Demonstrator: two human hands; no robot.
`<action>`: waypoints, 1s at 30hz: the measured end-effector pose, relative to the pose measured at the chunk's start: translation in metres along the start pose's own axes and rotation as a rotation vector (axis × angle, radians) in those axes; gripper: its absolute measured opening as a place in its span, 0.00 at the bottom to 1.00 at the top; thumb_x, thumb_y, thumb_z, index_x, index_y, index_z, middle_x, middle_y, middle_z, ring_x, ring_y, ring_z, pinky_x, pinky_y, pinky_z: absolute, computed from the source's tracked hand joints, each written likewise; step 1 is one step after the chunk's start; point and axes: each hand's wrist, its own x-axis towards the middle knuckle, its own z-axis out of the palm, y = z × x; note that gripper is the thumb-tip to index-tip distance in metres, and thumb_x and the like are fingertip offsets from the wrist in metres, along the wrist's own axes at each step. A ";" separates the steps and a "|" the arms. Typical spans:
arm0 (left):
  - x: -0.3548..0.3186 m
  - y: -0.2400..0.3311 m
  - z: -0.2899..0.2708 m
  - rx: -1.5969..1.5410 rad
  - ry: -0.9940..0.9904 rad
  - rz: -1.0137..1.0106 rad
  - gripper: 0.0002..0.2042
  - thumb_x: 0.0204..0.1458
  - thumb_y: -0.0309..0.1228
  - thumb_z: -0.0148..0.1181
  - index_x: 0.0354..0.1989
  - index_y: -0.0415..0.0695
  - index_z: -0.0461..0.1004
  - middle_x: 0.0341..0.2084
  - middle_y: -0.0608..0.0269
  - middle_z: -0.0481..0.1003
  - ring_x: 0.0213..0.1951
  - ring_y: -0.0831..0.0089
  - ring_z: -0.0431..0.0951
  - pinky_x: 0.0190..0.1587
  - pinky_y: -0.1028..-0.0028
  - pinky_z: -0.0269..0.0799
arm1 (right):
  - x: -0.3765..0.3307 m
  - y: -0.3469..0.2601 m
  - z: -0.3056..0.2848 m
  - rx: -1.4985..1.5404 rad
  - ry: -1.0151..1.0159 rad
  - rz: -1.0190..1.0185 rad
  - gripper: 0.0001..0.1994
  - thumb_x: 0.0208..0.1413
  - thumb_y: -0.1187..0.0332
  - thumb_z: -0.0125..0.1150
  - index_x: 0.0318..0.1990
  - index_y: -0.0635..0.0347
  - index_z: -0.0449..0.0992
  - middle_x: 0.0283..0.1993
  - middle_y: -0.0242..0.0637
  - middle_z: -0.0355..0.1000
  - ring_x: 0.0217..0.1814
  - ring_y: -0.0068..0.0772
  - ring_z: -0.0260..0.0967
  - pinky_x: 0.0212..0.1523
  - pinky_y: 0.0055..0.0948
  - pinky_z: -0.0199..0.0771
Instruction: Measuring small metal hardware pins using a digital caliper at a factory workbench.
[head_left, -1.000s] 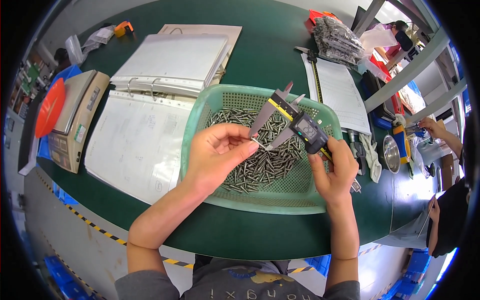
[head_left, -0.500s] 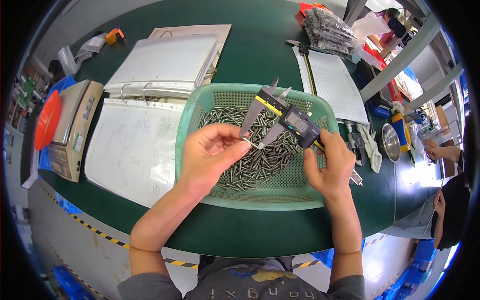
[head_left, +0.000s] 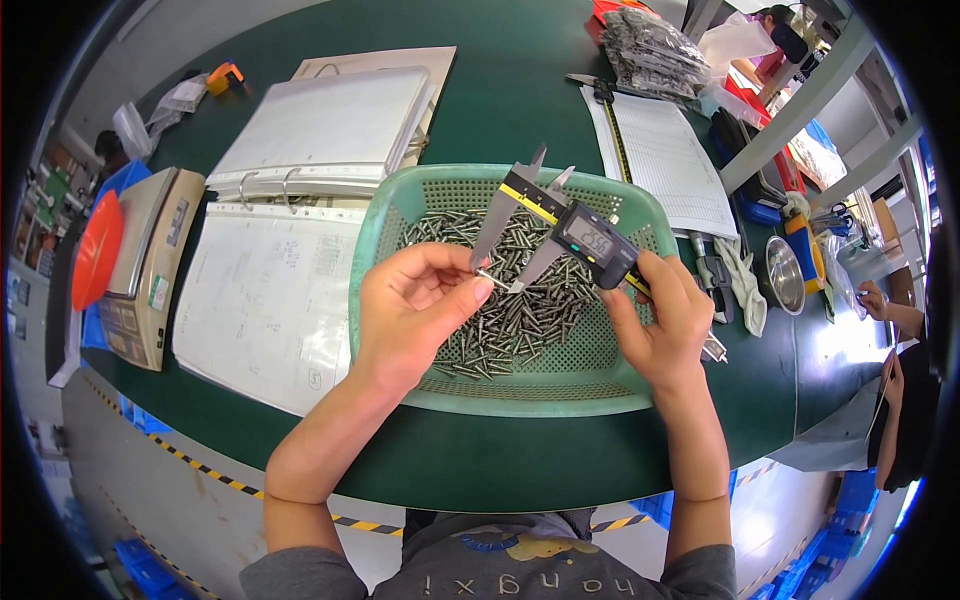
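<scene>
A digital caliper (head_left: 590,238) with a grey display housing lies tilted in my right hand (head_left: 668,325), whose thumb and fingers close round its right end. Its long jaws point down and left, one on either side of a small metal screw-like part (head_left: 494,280). My left hand (head_left: 408,312) pinches that part by its left end between thumb and fingertips. Both hands hover over a green perforated plastic basket (head_left: 520,400). Many similar slim metal parts (head_left: 520,335) lie heaped inside it. Whether both jaws touch the part is too small to tell.
An open ring binder (head_left: 265,290) lies left of the basket, beside a weighing scale (head_left: 150,270) with a red tray (head_left: 97,250). Another caliper (head_left: 618,130) rests on a printed sheet (head_left: 670,165). A metal bowl (head_left: 784,275) and a co-worker's hand (head_left: 876,300) are at right.
Both hands, with the caliper and the small part, have shifted slightly left. The caliper's display has tilted a little and reads more clearly. Both grips stay the same.
</scene>
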 end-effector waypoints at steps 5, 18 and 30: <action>0.002 0.001 0.000 0.015 -0.008 -0.035 0.09 0.45 0.16 0.57 0.36 0.33 0.70 0.32 0.61 0.72 0.33 0.79 0.71 0.38 0.79 0.69 | -0.001 0.002 -0.001 -0.004 0.008 0.023 0.14 0.35 0.68 0.67 0.31 0.63 0.71 0.18 0.34 0.63 0.15 0.32 0.60 0.15 0.25 0.60; -0.001 -0.005 -0.001 -0.004 0.000 -0.073 0.10 0.44 0.19 0.59 0.36 0.37 0.68 0.31 0.64 0.71 0.33 0.80 0.70 0.37 0.81 0.67 | -0.004 0.001 -0.003 0.017 -0.043 0.053 0.15 0.37 0.67 0.67 0.32 0.62 0.70 0.21 0.37 0.65 0.18 0.38 0.64 0.17 0.29 0.63; 0.008 0.023 -0.015 1.226 -0.311 0.138 0.07 0.39 0.26 0.60 0.28 0.40 0.72 0.26 0.58 0.71 0.31 0.64 0.73 0.34 0.68 0.68 | -0.001 0.008 0.000 0.016 0.046 0.026 0.16 0.38 0.74 0.64 0.39 0.64 0.70 0.23 0.35 0.65 0.18 0.29 0.63 0.17 0.23 0.62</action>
